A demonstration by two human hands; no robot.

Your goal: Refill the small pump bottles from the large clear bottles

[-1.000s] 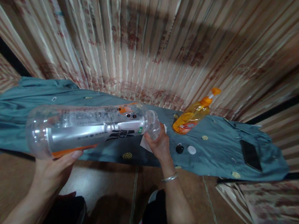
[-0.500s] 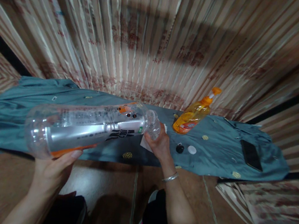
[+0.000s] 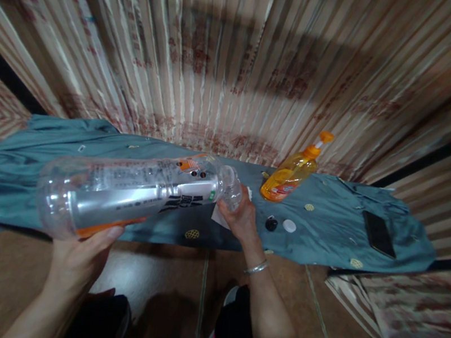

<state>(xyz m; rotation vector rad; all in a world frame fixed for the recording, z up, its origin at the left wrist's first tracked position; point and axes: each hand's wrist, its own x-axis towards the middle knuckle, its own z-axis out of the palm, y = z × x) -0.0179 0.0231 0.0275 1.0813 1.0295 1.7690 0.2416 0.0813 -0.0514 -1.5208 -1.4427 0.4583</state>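
Note:
A large clear plastic bottle point(image 3: 119, 192) with a silver and orange label lies nearly level in the air over the cloth-covered table, its narrow end toward the right. My left hand point(image 3: 82, 249) is closed around its wide base from below, the thumb along the near side. At the narrow end, my right hand point(image 3: 241, 214) grips the clear neck part; its fingertips are partly hidden. Under that hand a piece of white paper point(image 3: 221, 217) shows. Just right of it, a small black cap point(image 3: 271, 224) and a white round disc point(image 3: 289, 226) lie on the cloth.
An orange pump bottle point(image 3: 288, 176) with yellow liquid stands at the back of the teal cloth point(image 3: 325, 242). A black phone point(image 3: 378, 234) lies at the right end. Striped curtains point(image 3: 223, 77) hang behind, with dark poles at both sides.

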